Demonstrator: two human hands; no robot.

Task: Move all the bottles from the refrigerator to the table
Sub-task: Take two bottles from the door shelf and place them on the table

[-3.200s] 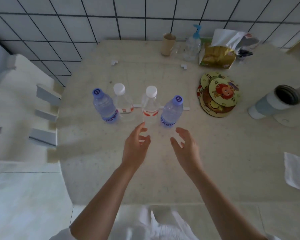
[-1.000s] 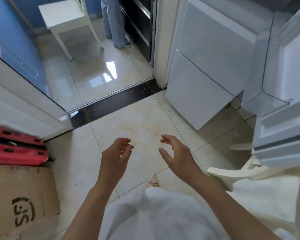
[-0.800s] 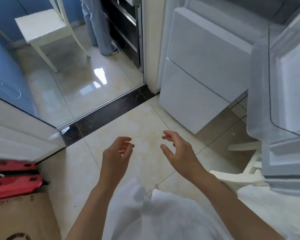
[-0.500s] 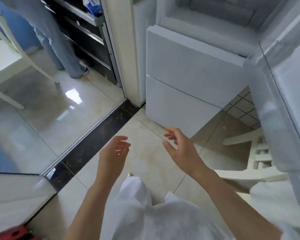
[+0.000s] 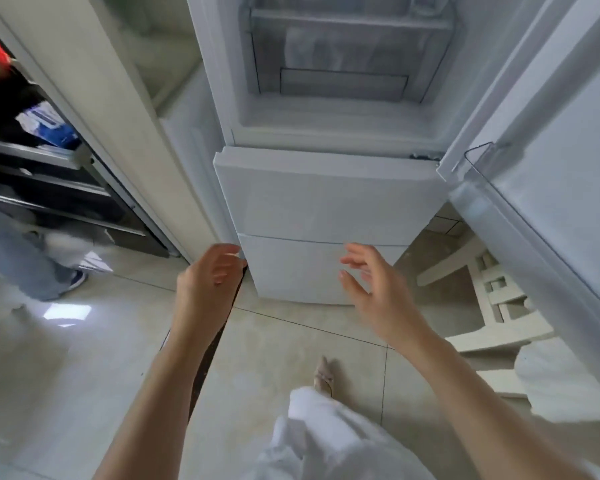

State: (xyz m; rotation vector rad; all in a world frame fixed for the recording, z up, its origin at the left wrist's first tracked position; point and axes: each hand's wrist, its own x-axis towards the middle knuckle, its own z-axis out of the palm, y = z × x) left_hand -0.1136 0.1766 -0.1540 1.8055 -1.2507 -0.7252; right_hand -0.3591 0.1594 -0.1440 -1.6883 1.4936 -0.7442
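The white refrigerator [image 5: 312, 199] stands straight ahead with its upper compartment open. Inside it I see a clear crisper drawer [image 5: 343, 60]; no bottle shows in the part I can see. The open door [image 5: 548, 174] swings out on the right, with a clear door shelf [image 5: 482, 202] at its bottom. The two lower drawer fronts are closed. My left hand [image 5: 208, 282] hangs in front of the fridge's lower left corner, fingers curled loosely, holding nothing. My right hand [image 5: 371, 285] is in front of the bottom drawer with fingers spread, empty. The table is out of view.
A white chair [image 5: 492, 306] stands at the right under the open door. Another person's legs in jeans [image 5: 18, 258] stand at the left beside a dark shelf unit [image 5: 49, 174]. A dark threshold strip [image 5: 219, 337] crosses the tiled floor.
I have turned from the table, where several bottles stand, and come up to the fridge. It now fills the view, its open upper compartment showing. Both hands stay empty.
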